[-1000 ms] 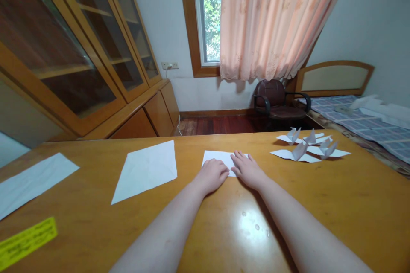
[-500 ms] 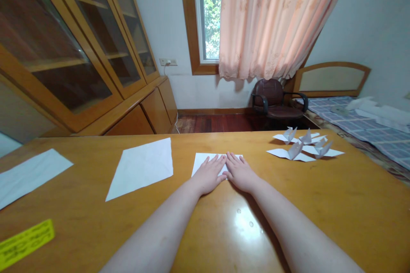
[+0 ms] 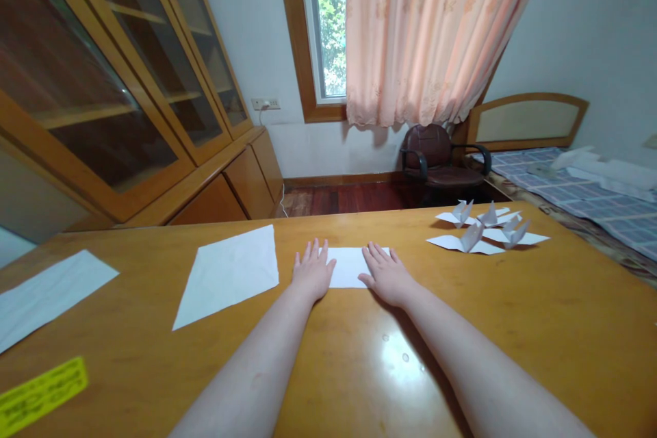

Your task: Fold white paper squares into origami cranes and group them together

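Note:
A small white rectangle of paper (image 3: pixel 348 268), apparently folded, lies flat on the wooden table (image 3: pixel 339 356) in front of me. My left hand (image 3: pixel 312 271) rests palm down over the paper's left end, its fingers spread. Over the right end, my right hand (image 3: pixel 386 272) lies flat with its fingers stretched out. The middle of the paper shows between my two hands. Both ends are partly hidden beneath them.
Left of my hands lie a larger white sheet (image 3: pixel 230 270) and another sheet (image 3: pixel 51 294). A yellow label (image 3: pixel 44 393) is at the near left. Several folded paper birds (image 3: pixel 472 236) stand at the far right. Beyond the table is a chair (image 3: pixel 436 157).
My left hand has slid left, from beside my right hand at the middle of the paper to its left end. My right hand has stayed nearly in place. The view has shifted slightly.

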`<act>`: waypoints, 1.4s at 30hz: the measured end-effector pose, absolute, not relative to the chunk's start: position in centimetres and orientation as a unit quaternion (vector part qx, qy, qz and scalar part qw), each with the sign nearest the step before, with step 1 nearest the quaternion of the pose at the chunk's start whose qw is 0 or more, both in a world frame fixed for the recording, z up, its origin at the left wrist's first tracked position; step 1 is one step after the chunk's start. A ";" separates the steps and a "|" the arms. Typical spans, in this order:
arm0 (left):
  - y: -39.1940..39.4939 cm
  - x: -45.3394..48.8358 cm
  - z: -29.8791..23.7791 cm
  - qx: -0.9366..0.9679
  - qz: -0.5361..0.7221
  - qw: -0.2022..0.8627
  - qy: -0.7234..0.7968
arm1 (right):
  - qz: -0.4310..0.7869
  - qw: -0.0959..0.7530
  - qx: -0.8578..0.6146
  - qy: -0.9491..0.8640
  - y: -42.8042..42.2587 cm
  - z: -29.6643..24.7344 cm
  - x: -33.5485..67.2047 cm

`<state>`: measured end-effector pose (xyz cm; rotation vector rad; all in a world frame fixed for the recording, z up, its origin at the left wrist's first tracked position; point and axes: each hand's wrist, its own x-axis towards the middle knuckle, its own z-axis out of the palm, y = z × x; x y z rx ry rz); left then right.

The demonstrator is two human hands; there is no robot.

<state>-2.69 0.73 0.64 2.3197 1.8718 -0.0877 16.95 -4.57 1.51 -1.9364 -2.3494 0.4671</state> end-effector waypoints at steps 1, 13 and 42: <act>0.9 -2.9 0.6 0.759 -0.028 0.081 0.646 | 0.151 0.029 -0.631 -0.760 -4.6 1.5 17.0; 1.7 -4.3 0.5 0.683 -0.003 0.073 0.726 | 0.113 0.010 -0.765 -0.633 -3.3 0.3 18.8; 2.0 -3.7 1.1 0.775 0.158 0.091 0.605 | 0.101 0.169 -0.718 -0.668 -2.4 1.2 20.3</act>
